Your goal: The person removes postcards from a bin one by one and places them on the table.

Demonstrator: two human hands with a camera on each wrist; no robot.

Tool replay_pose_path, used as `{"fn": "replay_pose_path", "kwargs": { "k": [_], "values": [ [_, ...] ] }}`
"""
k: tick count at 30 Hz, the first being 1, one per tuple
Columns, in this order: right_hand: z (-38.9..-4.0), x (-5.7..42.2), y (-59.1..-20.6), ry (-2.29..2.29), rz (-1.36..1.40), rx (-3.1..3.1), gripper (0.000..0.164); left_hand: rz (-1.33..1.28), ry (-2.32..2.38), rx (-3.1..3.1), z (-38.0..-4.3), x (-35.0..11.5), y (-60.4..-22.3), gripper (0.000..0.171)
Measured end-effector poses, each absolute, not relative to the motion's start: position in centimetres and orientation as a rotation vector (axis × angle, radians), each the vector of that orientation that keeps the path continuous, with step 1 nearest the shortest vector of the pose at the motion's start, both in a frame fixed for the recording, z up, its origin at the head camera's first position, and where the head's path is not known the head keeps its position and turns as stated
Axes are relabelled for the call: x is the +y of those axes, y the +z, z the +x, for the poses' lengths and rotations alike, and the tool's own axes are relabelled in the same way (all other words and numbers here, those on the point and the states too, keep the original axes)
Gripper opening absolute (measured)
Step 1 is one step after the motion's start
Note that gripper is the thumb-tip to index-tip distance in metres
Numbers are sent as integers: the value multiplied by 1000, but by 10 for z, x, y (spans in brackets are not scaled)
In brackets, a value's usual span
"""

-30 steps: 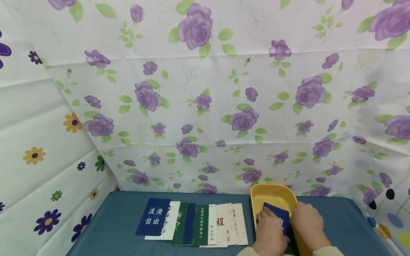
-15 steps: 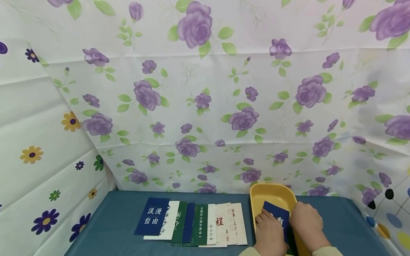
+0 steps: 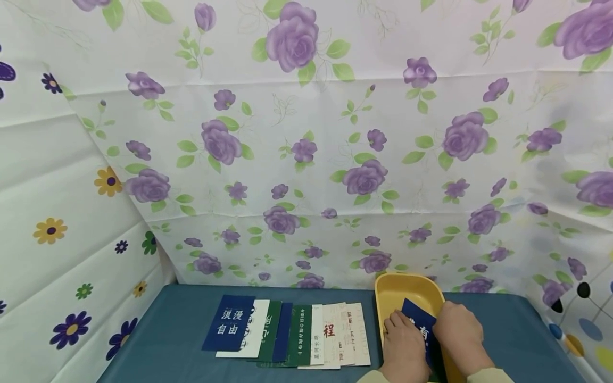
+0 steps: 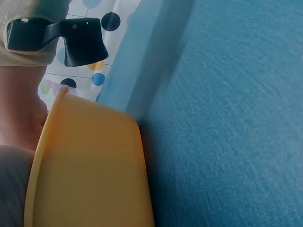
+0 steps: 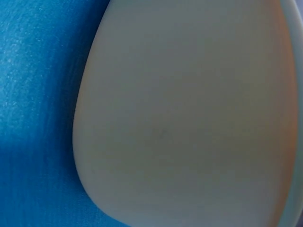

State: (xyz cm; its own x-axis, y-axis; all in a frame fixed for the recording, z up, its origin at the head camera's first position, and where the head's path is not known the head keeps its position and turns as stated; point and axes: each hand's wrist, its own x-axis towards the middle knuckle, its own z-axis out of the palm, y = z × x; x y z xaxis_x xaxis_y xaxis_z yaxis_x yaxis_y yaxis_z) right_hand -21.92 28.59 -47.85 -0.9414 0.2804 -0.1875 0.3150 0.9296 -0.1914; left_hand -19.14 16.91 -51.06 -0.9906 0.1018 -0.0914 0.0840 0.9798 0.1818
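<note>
A yellow plastic tray [image 3: 409,286] stands at the right of the table. In it lies a blue card [image 3: 421,325] with white characters, tilted, its lower part covered by my hands. Green shows beneath it. My left hand [image 3: 406,346] reaches into the tray and holds the card by its left side; the thumb is out of sight. At the tray's right rim is my right hand [image 3: 460,335], knuckles up, close to the card's right edge. Its fingertips are hidden, so its hold cannot be made out. Both wrist views show mostly the tray's outer wall [image 4: 94,161] [image 5: 184,113].
Left of the tray, a row of overlapping cards lies on the blue-green table [image 3: 158,330]: a blue card [image 3: 230,324], a green card [image 3: 300,335] and several others, white, green and cream. A flower-printed cloth [image 3: 325,133] hangs close behind the table.
The blue card in the tray has shifted slightly right and away from me, more tilted. The left hand's thumb has gone from sight. My right hand stays at the rim.
</note>
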Motion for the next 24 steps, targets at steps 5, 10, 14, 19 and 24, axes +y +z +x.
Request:
{"fn": "replay_pose_path", "kwargs": {
  "k": [5,10,14,19,24],
  "values": [
    [-220,286,-479,-318,457,2939,34,110,343,3102,-189,171,-509,94],
    [-221,286,-479,-321,476,2920,32,49,452,3081,-188,172,-504,45],
    [-221,285,-479,-327,483,2910,30,82,457,3115,-186,169,-502,33],
    [-221,287,-479,-338,461,2903,30,249,385,3178,-183,163,-499,36],
    [-222,288,-481,-342,451,2892,30,354,487,3140,-179,154,-496,17]
  ]
}}
